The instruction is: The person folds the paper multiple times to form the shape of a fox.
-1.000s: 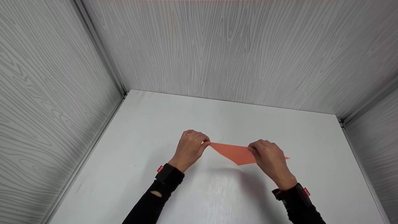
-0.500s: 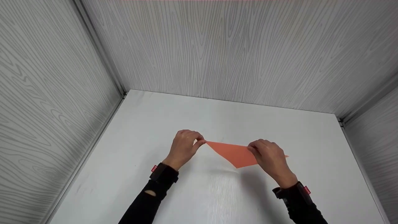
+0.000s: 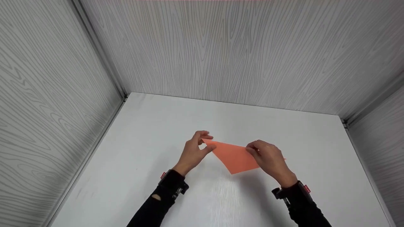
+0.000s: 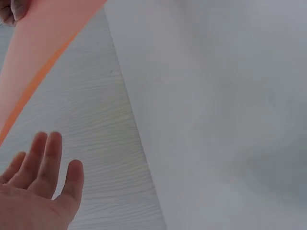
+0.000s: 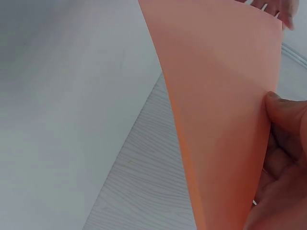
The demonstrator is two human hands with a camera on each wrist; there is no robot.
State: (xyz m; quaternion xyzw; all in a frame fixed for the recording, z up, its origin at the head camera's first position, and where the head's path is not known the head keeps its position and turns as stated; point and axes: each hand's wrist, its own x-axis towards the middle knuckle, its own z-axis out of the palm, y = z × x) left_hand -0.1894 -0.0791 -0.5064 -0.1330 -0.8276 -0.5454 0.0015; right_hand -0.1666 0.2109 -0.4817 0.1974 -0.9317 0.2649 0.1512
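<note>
An orange sheet of paper (image 3: 235, 157), apparently folded into a triangular shape, is held up above the white tabletop. My right hand (image 3: 270, 159) pinches its upper edge; in the right wrist view the thumb of that right hand (image 5: 288, 115) lies on the near face of the paper (image 5: 216, 86). At the paper's left corner is my left hand (image 3: 193, 153), thumb and fingers spread apart around it. The left wrist view has this left hand (image 4: 36, 191) with extended fingers, the paper (image 4: 45, 38) beyond them. A small tip of paper shows behind the right hand.
A white tabletop (image 3: 132, 142) extends beneath both hands. Grey wood-grain panels stand at the back (image 3: 205, 56), the left (image 3: 41, 94) and the right (image 3: 378, 135). Dark bands with camera mounts are strapped round both wrists.
My left hand first drew slightly left while pinching the corner, then came back right and its fingers spread off the corner. The paper's lower point swung down and left; the right hand kept its pinch.
</note>
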